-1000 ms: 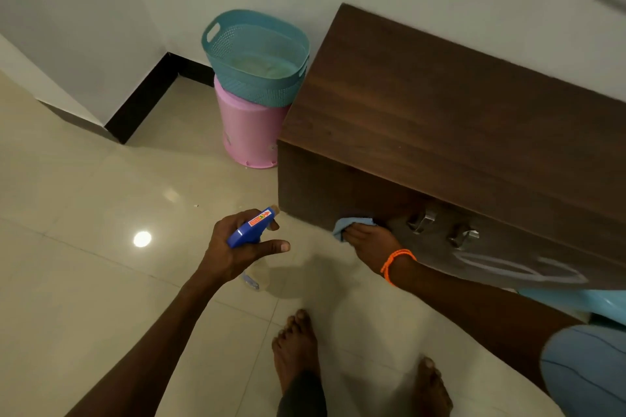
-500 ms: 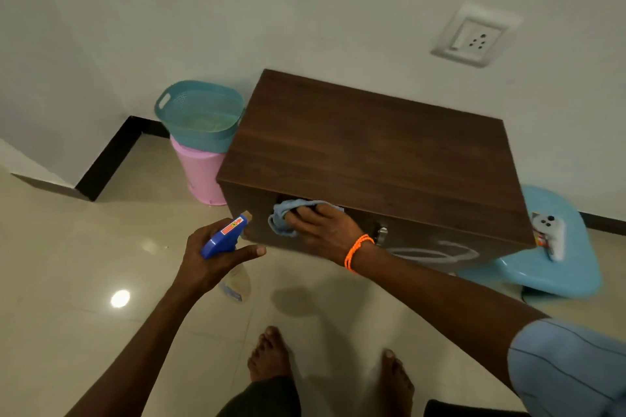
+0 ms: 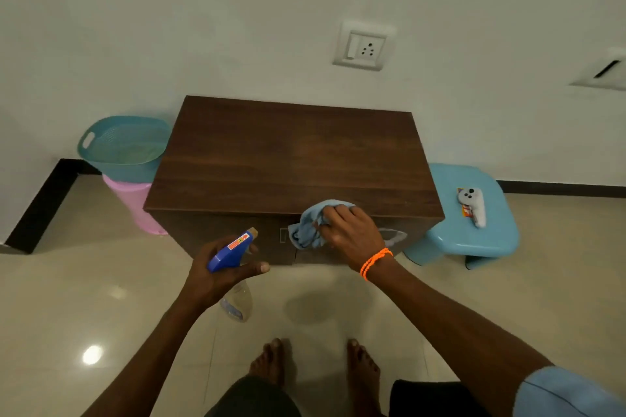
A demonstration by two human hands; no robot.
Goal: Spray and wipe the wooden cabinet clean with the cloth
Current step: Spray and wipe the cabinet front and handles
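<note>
A dark brown wooden cabinet point(image 3: 291, 159) stands against the white wall. My right hand point(image 3: 352, 228), with an orange band at the wrist, grips a bunched light blue cloth point(image 3: 310, 225) at the cabinet's top front edge, right of centre. My left hand point(image 3: 220, 269) holds a spray bottle point(image 3: 232, 249) with a blue trigger head and clear body, in front of the cabinet's lower left front, nozzle aimed toward the cabinet.
A teal basket point(image 3: 123, 145) sits on a pink bin point(image 3: 135, 203) left of the cabinet. A light blue stool point(image 3: 474, 234) with a small white object point(image 3: 472, 205) stands on the right. A wall socket point(image 3: 364, 47) is above. My bare feet point(image 3: 271, 360) are on the tiled floor.
My right hand moved the cloth from low on the cabinet's left front up to the top front edge and rightward. My view rose and centred on the cabinet. The left hand keeps holding the bottle.
</note>
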